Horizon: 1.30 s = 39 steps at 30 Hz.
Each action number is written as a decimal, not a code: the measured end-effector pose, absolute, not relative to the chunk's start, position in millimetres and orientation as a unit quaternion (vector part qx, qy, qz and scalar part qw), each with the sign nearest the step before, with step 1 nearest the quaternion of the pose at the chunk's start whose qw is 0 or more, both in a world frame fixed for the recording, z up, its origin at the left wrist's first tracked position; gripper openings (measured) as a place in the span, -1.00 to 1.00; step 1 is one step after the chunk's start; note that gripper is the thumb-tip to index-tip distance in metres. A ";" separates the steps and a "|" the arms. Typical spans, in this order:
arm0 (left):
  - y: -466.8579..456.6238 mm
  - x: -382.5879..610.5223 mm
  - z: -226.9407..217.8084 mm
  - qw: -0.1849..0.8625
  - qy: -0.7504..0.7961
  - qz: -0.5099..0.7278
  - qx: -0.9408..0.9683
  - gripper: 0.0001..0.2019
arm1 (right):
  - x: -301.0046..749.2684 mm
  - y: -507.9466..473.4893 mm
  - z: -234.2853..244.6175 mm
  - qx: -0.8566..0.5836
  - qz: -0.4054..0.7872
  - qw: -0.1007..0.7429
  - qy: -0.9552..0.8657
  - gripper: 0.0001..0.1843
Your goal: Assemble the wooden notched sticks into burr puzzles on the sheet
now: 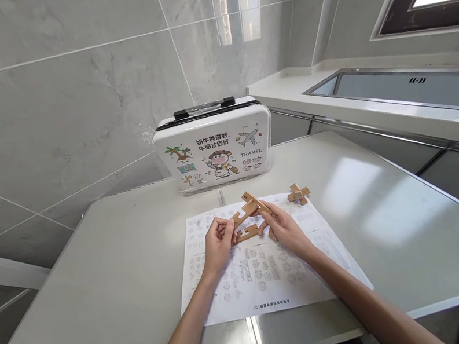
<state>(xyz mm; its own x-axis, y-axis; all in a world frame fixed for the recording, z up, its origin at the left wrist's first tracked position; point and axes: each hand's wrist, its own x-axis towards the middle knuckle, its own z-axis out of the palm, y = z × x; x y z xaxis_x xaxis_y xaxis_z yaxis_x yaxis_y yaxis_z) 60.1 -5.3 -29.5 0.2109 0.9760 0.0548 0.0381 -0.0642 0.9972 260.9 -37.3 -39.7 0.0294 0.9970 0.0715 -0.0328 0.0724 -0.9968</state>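
My left hand pinches the left end of a notched wooden puzzle piece, which slants up to the right. In my right hand is a second wooden puzzle piece, marked with a 2 at its upper end. The two pieces meet and cross near the right fingertips; whether they interlock I cannot tell. Below them another notched wooden piece reaches from the left fingers toward the right hand. Under both hands lies a printed instruction sheet with small diagrams.
An assembled wooden cross-shaped puzzle sits at the sheet's upper right corner. Behind the sheet a white cartoon-printed case stands against the grey tiled wall. A counter with a sink runs along the right of the folding table.
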 end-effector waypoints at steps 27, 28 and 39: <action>-8.8 61.2 -24.8 0.540 0.428 0.411 0.597 -0.62 | 260.2 -41.7 -45.8 -0.512 0.342 0.542 -0.572 -0.41; -8.9 61.1 -24.8 0.542 0.426 0.409 0.598 -0.62 | 260.3 -41.0 -47.2 -0.515 0.328 0.543 -0.577 -0.42; -8.5 60.3 -26.0 0.542 0.423 0.407 0.601 -0.63 | 259.4 -41.5 -53.0 -0.528 0.277 0.521 -0.610 -0.45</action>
<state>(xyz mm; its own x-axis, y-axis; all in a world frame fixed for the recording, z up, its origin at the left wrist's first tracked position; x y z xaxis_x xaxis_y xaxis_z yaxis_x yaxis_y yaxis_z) 60.3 -8.5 -26.0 0.3113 0.9498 0.0312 0.0667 -0.0546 0.9963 259.4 -41.5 -53.0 0.1018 0.9338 0.3430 0.3555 0.2879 -0.8893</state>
